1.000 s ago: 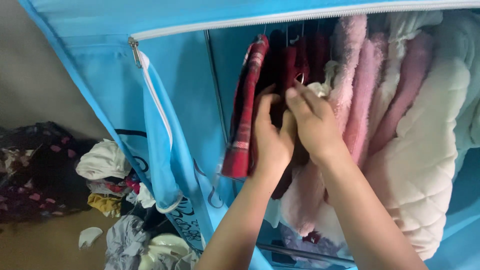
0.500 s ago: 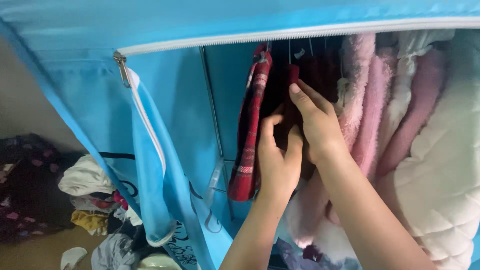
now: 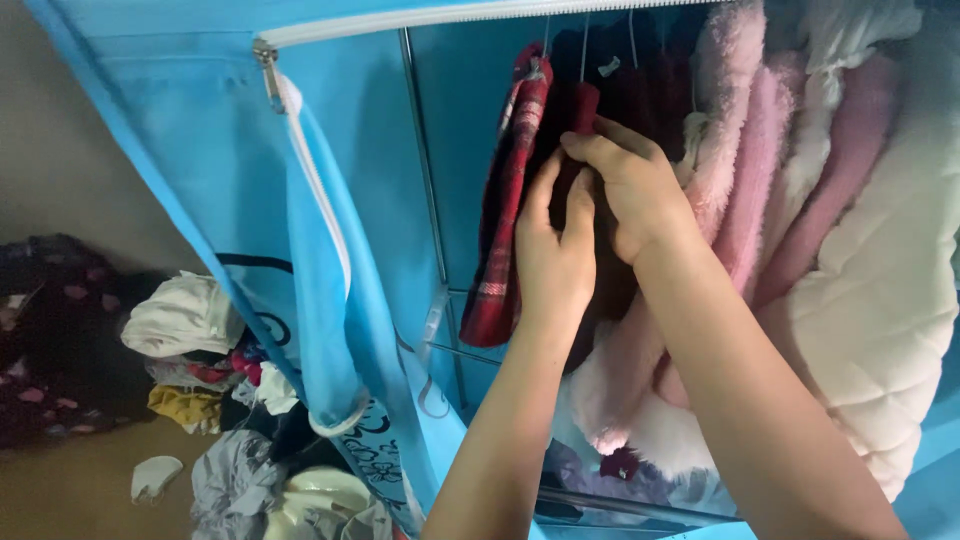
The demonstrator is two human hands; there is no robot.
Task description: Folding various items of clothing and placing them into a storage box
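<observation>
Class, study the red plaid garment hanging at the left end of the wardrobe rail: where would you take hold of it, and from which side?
Probably high up, near its hanger, coming from the open front. The red plaid garment hangs edge-on, with bare blue wardrobe wall on its left, while the left hand and right hand crowd the dark red garment on its right.

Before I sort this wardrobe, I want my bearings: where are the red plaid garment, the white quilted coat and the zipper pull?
red plaid garment (image 3: pixel 503 215): head view, on its hanging front panel.
white quilted coat (image 3: pixel 880 300): head view, mid-body, on the quilting.
zipper pull (image 3: pixel 268 72): head view, on the metal tab.
</observation>
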